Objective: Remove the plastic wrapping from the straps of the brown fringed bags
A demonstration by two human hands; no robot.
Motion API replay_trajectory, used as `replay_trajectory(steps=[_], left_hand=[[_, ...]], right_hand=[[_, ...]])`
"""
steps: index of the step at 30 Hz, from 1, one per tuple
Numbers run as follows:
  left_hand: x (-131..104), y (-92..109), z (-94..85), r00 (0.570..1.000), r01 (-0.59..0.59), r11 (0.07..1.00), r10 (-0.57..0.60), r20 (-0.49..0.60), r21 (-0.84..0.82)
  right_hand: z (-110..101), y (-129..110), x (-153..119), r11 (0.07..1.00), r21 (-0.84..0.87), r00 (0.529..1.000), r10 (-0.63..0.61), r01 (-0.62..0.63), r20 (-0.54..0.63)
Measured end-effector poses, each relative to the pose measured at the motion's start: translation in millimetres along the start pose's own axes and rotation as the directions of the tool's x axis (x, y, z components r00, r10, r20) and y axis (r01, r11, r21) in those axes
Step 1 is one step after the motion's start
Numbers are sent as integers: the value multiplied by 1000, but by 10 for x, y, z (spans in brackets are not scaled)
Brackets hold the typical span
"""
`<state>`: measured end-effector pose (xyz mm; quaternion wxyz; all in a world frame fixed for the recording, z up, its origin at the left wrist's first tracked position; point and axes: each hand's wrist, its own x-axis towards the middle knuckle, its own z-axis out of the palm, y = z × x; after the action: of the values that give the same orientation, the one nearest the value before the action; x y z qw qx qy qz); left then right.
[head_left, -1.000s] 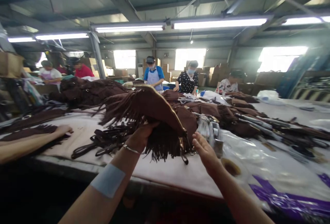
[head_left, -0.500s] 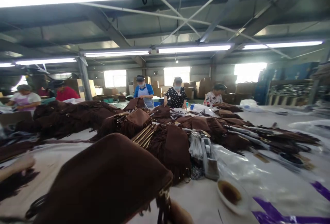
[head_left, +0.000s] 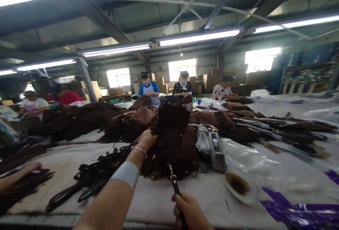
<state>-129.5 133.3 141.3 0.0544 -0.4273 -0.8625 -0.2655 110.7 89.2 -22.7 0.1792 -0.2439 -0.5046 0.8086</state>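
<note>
Stretched forward, my left hand [head_left: 148, 140] is closed on the left edge of a dark brown fringed bag [head_left: 172, 127] at the pile; its fingertips are partly hidden. My right hand [head_left: 188, 209], low at the table's near side, is wrapped round a dark strap [head_left: 175, 186]. A gold clasp [head_left: 171, 169] sits at the strap's upper end, just below the bag. Left of my left forearm, a heap of dark straps [head_left: 97, 173] lies on the pale table cover [head_left: 150, 198].
A white dish [head_left: 239, 187] of brown liquid, a tape dispenser [head_left: 217, 152] and clear plastic [head_left: 254, 163] with purple tape [head_left: 291, 209] lie to the right. More brown bags [head_left: 76, 120] are piled behind. Another person's hand [head_left: 33, 166] is at far left; several co-workers sit opposite.
The brown bag has moved from the near left forward onto the pile, uncovering the straps. My left hand has come into view, and my right hand now shows holding the strap.
</note>
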Motion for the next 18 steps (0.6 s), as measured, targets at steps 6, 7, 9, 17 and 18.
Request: replay_trajectory(steps=[6, 7, 9, 17, 18], left_hand=[[-319, -168, 397, 999, 33, 997, -30, -39, 70], [-409, -175, 409, 997, 20, 997, -15, -75, 71], [-659, -183, 415, 984, -41, 998, 47, -173, 38], [-2039, 91, 903, 561, 809, 217, -7, 828, -546], [-2118, 140, 980, 532, 846, 30, 16, 847, -532]], right_hand=[[-323, 178, -262, 992, -93, 990, 71, -82, -121], [-346, 199, -330, 991, -95, 992, 80, -89, -102], [-362, 235, -460, 991, -64, 992, 114, -117, -62], [-257, 326, -647, 972, 23, 971, 232, -233, 53], [-245, 338, -634, 975, -34, 975, 220, -219, 41]])
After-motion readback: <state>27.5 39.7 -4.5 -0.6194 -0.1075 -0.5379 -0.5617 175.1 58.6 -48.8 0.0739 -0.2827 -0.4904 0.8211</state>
